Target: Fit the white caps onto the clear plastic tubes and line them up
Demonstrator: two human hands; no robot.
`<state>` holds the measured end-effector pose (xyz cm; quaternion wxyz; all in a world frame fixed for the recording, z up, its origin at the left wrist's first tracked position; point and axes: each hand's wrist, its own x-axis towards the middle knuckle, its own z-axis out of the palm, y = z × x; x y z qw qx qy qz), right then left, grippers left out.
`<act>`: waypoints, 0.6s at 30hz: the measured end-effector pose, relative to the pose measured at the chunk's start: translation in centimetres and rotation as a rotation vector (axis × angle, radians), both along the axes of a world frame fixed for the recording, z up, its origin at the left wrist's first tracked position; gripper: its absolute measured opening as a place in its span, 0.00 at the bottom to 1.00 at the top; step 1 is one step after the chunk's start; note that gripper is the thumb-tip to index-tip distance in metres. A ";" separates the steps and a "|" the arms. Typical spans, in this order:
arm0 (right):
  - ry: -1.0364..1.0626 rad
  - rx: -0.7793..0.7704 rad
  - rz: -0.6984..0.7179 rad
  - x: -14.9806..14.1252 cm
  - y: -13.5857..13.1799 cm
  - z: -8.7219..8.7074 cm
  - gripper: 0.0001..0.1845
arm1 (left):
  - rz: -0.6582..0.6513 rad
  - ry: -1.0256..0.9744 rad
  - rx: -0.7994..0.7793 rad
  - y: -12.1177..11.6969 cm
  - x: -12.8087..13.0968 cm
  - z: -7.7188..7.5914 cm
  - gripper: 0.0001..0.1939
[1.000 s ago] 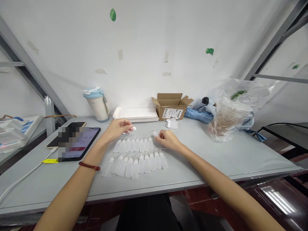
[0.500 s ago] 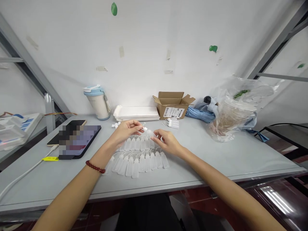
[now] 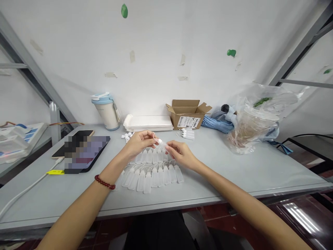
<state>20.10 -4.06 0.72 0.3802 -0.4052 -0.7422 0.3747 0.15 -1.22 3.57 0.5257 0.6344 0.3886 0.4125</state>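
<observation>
My left hand [image 3: 139,142] and my right hand [image 3: 180,153] meet above the grey table [image 3: 234,170]. Both pinch one small clear plastic bottle [image 3: 161,142] between them, the left at its capped end, the right at its body. Under the hands lie two rows of several more small clear bottles [image 3: 152,173] with white caps on tethers. A bead bracelet [image 3: 104,182] circles my left wrist.
Loose white caps [image 3: 127,136] lie behind my left hand. At the back stand a blue-lidded jug [image 3: 106,111], a stack of white trays [image 3: 148,123], a cardboard box [image 3: 187,114] with a few bottles [image 3: 186,134] before it, and a plastic bag [image 3: 253,121]. A tablet and phone [image 3: 82,147] lie left.
My left hand came in from the left with a cap to meet the right hand; both now hold the same bottle, lifted slightly above the rows.
</observation>
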 end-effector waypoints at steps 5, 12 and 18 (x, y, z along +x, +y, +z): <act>0.243 -0.285 0.085 0.0 0.0 0.4 0.18 | -0.010 0.015 0.037 0.0 -0.1 -0.1 0.11; 0.439 -0.520 0.084 0.2 0.3 0.8 0.19 | -0.036 0.039 0.061 -0.3 0.2 -0.2 0.13; 0.389 -0.460 0.050 0.3 0.4 0.8 0.15 | -0.071 0.063 0.074 -0.5 0.4 -0.1 0.11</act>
